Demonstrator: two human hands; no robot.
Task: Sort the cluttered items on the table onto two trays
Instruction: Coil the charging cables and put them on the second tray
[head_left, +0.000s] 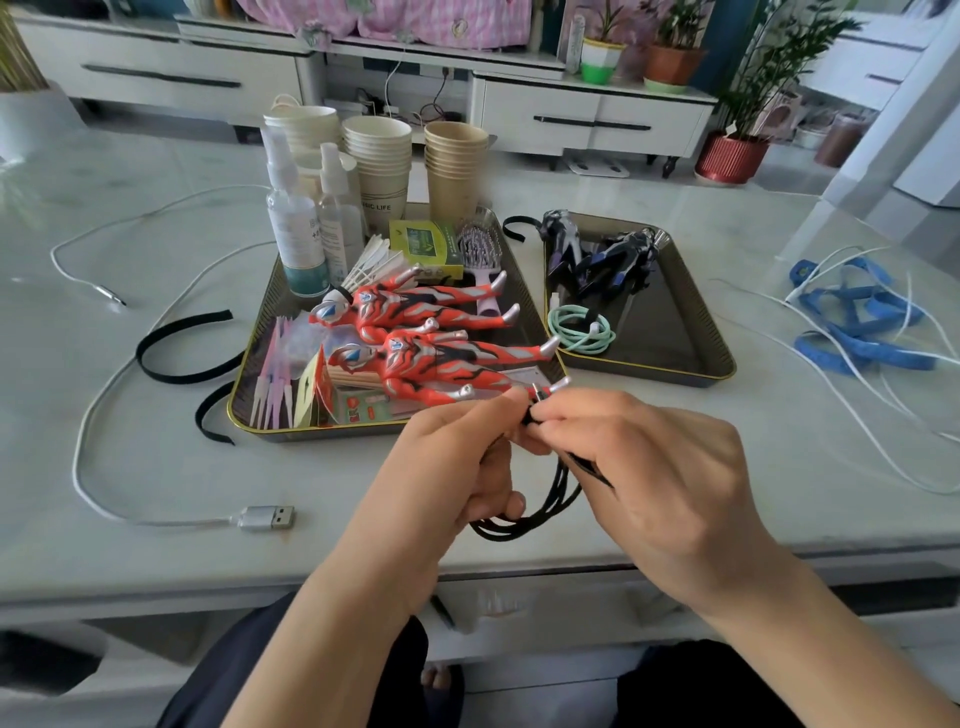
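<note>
Pale marble-look table (156, 441), seen from above. Two dark gold-rimmed trays sit side by side at centre. The left tray (244, 395) is crowded w/ two red toy figures (415, 306), spray bottles (291, 223), paper cup stacks (376, 156) and small packets. The right tray (675, 332) holds two dark figures (608, 260) and a coiled mint cable (579, 330).

Near the front edge, the left hand (457, 457) and right hand (639, 467) meet, fingertips pinching the top of a looped black cable (524, 525); the left fingers curl round its loops, which hang just above the tabletop.

Loose on the table: a white USB cable (267, 518) and black strap (176, 353) at left, a blue strap (857, 322) at right (tangled w/ white cord). Behind stand a white drawer cabinet (571, 119) and potted plants (732, 156).
</note>
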